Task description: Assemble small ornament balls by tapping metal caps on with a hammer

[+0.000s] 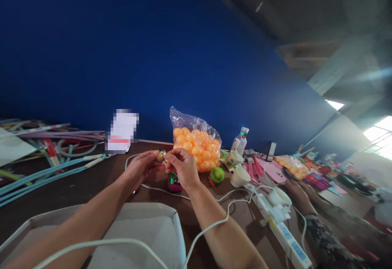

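Between the fingertips of my left hand (142, 165) is a small shiny round piece (161, 154), golden and silvery; its exact kind is too small to tell. My right hand (183, 165) is closed in a pinch right beside it, with the thumb and fingers at the piece's right side. What the right fingers grip is hidden. Below the hands a small pink and green container (174, 182) sits on the brown table, partly covered by my right hand. Just behind stands a clear plastic bag of orange balls (197, 146). A green round item (217, 175) lies to the right.
A white tray (147, 208) lies in front, crossed by a white cable (211, 225). Power strip (289, 236), paper cups and a bottle (241, 140) stand right. Another person's hands (298, 195) work farther right. Light-blue tubes (52, 175) and a phone (122, 132) are left.
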Demonstrator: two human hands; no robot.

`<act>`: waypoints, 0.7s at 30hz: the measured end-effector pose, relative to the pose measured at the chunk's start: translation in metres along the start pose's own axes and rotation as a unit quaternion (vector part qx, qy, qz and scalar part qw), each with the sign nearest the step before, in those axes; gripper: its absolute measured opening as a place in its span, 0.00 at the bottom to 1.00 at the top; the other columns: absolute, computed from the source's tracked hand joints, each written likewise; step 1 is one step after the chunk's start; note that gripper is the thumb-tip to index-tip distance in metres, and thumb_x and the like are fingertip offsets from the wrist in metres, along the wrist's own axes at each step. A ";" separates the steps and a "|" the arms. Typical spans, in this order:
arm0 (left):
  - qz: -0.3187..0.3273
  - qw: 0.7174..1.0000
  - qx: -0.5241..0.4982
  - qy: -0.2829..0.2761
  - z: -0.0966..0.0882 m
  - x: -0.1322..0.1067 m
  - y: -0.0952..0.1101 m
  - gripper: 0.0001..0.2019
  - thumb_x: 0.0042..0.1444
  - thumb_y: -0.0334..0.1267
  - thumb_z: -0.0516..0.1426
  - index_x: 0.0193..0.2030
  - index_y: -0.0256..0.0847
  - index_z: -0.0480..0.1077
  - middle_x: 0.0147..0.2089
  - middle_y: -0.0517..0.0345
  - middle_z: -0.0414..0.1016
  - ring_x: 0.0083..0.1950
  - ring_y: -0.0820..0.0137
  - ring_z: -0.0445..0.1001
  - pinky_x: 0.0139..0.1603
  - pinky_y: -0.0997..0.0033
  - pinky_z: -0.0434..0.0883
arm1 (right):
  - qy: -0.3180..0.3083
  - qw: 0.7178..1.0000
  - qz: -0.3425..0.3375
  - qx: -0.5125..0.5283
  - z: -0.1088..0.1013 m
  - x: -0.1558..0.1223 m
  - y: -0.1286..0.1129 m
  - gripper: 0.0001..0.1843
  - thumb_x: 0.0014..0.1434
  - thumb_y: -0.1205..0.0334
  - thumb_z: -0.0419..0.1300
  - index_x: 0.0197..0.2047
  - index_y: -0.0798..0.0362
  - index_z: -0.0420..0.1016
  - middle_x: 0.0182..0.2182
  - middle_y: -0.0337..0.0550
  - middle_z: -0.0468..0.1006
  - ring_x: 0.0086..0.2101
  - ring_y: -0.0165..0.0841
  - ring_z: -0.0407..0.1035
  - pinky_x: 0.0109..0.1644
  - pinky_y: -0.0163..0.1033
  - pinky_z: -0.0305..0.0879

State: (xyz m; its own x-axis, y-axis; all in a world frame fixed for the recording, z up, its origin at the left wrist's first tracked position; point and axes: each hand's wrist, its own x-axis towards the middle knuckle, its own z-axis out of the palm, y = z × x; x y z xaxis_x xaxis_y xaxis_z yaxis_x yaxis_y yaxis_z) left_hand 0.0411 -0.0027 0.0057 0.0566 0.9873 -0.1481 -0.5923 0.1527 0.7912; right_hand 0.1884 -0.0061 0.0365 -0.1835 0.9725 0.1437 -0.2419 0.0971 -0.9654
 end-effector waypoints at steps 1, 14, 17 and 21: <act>0.000 1.000 -0.001 0.002 0.000 0.000 0.000 0.05 0.60 0.27 0.58 0.38 0.32 0.77 0.32 0.49 0.82 0.28 0.69 0.80 0.31 0.74 0.77 | 0.000 1.000 0.001 0.000 0.000 0.000 0.000 0.15 0.48 0.55 0.73 0.32 0.54 0.75 0.18 0.34 0.75 0.17 0.24 0.67 0.22 0.29 0.67; 0.000 1.000 -0.009 0.004 -0.001 0.002 -0.001 0.03 0.58 0.27 0.61 0.36 0.32 0.77 0.32 0.50 0.82 0.27 0.71 0.79 0.31 0.75 0.77 | 0.001 1.000 -0.022 0.021 0.001 -0.002 -0.001 0.16 0.46 0.54 0.74 0.28 0.54 0.74 0.32 0.40 0.81 0.21 0.24 0.70 0.23 0.30 0.68; 0.001 1.000 -0.005 -0.006 -0.002 0.001 -0.001 0.02 0.57 0.29 0.62 0.36 0.33 0.77 0.32 0.49 0.82 0.28 0.70 0.80 0.32 0.73 0.77 | -0.012 0.999 -0.024 0.029 0.001 -0.003 -0.002 0.17 0.47 0.53 0.73 0.29 0.53 0.72 0.23 0.36 0.78 0.18 0.24 0.68 0.21 0.29 0.65; 0.002 1.000 -0.003 -0.015 -0.001 -0.002 0.001 0.02 0.56 0.30 0.62 0.36 0.33 0.77 0.33 0.49 0.82 0.29 0.69 0.80 0.33 0.73 0.78 | -0.019 1.000 -0.004 0.023 0.001 -0.003 -0.002 0.18 0.47 0.52 0.73 0.30 0.53 0.71 0.16 0.32 0.72 0.16 0.24 0.64 0.19 0.29 0.62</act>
State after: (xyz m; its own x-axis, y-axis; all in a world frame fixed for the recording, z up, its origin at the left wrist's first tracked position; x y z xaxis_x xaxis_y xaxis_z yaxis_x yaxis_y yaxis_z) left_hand 0.0398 -0.0047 0.0062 0.0792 0.9887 -0.1270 -0.5970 0.1491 0.7883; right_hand 0.1886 -0.0090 0.0378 -0.2162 0.9631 0.1605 -0.2870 0.0944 -0.9533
